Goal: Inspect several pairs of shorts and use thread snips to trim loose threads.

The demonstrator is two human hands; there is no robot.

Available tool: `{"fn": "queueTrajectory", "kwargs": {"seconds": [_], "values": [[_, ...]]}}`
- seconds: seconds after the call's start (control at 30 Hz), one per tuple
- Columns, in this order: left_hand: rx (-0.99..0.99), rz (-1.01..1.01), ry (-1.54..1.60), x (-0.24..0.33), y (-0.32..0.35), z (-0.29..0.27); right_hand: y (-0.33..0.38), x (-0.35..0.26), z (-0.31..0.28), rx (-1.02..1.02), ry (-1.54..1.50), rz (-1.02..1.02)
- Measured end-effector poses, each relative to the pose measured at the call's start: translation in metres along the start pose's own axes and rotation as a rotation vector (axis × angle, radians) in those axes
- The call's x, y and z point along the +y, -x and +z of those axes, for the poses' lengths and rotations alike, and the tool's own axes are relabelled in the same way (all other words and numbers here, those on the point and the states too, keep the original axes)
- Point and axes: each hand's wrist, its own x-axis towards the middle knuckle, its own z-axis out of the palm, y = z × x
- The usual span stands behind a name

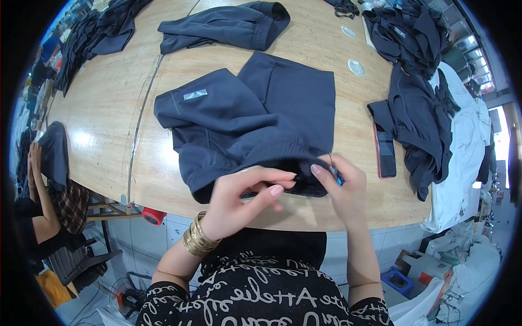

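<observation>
A pair of dark navy trousers (234, 119) with a gathered waistband lies folded over on the table in front of me, its waist opening towards me. My right hand (342, 182) pinches the waistband's right side between thumb and fingers. A small bright blue object (337, 176) shows at those fingers, mostly hidden; its kind is unclear. My left hand (242, 198) hovers at the near edge of the opening, fingers stretched out and thumb apart, with nothing visible in it. A small light label (196, 95) sits on the cloth.
Another dark folded garment (223, 27) lies farther back on the wooden table (103, 130). A phone (385, 152) rests at the right beside a heap of dark garments (418, 125) and white cloth (462, 146). A co-worker's arm (46, 212) handles dark cloth at the left.
</observation>
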Motion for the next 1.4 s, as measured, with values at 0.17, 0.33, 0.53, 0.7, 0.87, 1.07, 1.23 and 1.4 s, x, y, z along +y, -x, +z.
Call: {"fn": "queueTrajectory", "kwargs": {"seconds": [0.17,0.33,0.53,0.7,0.87,1.07,1.23,1.4], "values": [[0.238,0.697,-0.93,0.019,-0.013,-0.01,-0.014,-0.008,-0.02,-0.412,-0.661,0.653],[-0.136,0.087,-0.457,-0.01,-0.037,-0.038,-0.019,-0.012,-0.033,-0.528,-0.767,0.601],[-0.202,-0.087,-0.138,0.003,-0.032,-0.045,-0.016,-0.006,-0.043,-0.305,-0.703,0.658],[-0.213,-0.092,-0.102,0.002,-0.031,-0.047,-0.013,-0.004,-0.044,-0.295,-0.723,0.655],[-0.215,-0.136,-0.049,0.006,-0.029,-0.047,-0.014,-0.006,-0.043,-0.272,-0.723,0.662],[-0.262,-0.14,-0.054,0.007,-0.028,-0.049,-0.014,-0.005,-0.042,-0.274,-0.721,0.686],[-0.294,-0.116,-0.115,0.004,-0.028,-0.054,-0.013,0.001,-0.039,-0.273,-0.711,0.759],[-0.276,-0.099,-0.146,0.003,-0.026,-0.058,-0.012,0.003,-0.036,-0.273,-0.724,0.769]]}}
